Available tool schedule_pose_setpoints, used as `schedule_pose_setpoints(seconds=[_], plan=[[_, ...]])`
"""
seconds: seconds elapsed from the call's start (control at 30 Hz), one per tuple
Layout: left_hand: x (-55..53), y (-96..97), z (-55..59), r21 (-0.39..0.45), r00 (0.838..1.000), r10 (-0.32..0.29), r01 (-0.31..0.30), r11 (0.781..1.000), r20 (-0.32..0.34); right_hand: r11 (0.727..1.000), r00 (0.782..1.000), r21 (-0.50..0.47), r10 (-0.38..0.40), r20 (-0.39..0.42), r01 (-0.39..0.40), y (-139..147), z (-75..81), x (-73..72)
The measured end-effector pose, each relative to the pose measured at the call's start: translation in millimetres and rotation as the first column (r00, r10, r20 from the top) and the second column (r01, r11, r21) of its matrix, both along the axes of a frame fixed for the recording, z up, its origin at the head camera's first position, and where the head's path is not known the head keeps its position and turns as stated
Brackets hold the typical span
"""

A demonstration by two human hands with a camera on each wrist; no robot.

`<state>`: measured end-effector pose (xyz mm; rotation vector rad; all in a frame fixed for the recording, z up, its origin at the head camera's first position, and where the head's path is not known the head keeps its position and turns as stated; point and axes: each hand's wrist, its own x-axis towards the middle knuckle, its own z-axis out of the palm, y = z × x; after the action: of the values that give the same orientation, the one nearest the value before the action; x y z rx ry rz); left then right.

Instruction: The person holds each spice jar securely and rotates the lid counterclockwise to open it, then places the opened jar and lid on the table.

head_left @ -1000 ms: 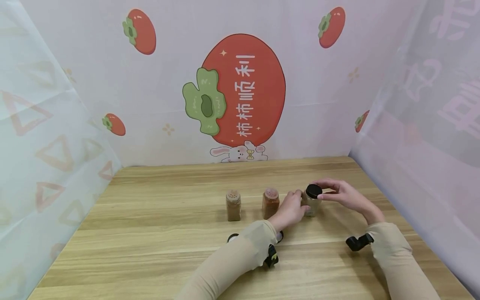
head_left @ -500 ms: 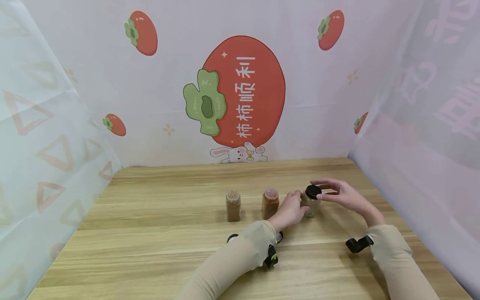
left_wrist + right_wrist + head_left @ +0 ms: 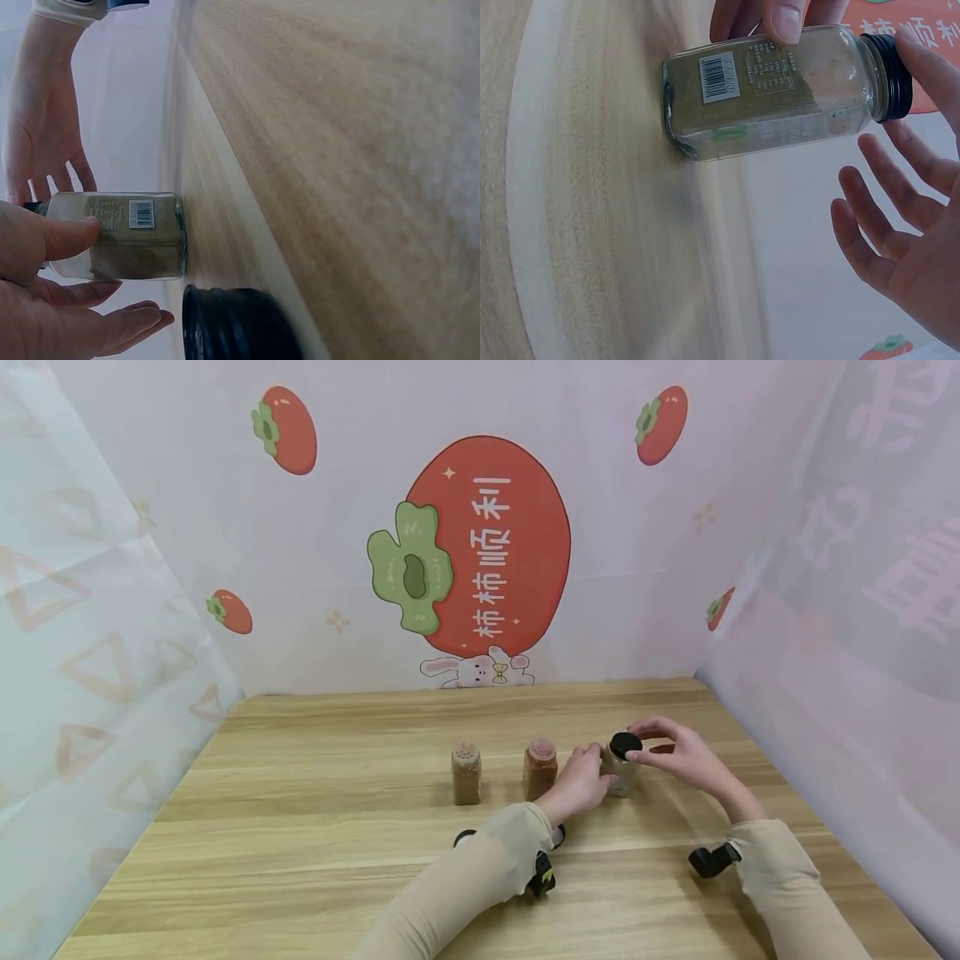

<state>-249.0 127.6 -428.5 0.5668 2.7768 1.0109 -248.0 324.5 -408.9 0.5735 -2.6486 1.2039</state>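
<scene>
A square glass spice jar (image 3: 765, 94), partly filled with greenish-brown powder, stands upright on the table at the right in the head view. My left hand (image 3: 581, 783) grips its body from the left, with the thumb across the side near the barcode label. On the jar's neck sits a black lid (image 3: 896, 75). My right hand (image 3: 688, 758) pinches this lid between thumb and index finger, while its other fingers are spread off the glass. To the left stand two similar jars with perforated shaker tops, one with reddish powder (image 3: 540, 770) and one with brown powder (image 3: 467, 777).
Two loose black-rimmed lids lie nearer the front, a left lid (image 3: 465, 837) and a right lid (image 3: 558, 836), both partly hidden by the left sleeve (image 3: 480, 868). A printed cloth backdrop (image 3: 337, 527) rises behind the wooden table (image 3: 300, 827) and along both sides.
My right hand has turned slightly at the lid, its thumb shifting a little left and its wrist dropping toward me. My left hand and the other jars keep their places.
</scene>
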Motion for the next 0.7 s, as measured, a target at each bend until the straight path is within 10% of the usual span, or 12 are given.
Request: schedule_pose_setpoints(seconds=[0.7], plan=[[1.0, -1.0, 0.0, 0.003, 1.0, -0.004, 0.004, 1.0, -0.001, 0.985, 0.985, 0.004, 0.172, 0.032, -0.172, 7.3, 8.5, 1.4]])
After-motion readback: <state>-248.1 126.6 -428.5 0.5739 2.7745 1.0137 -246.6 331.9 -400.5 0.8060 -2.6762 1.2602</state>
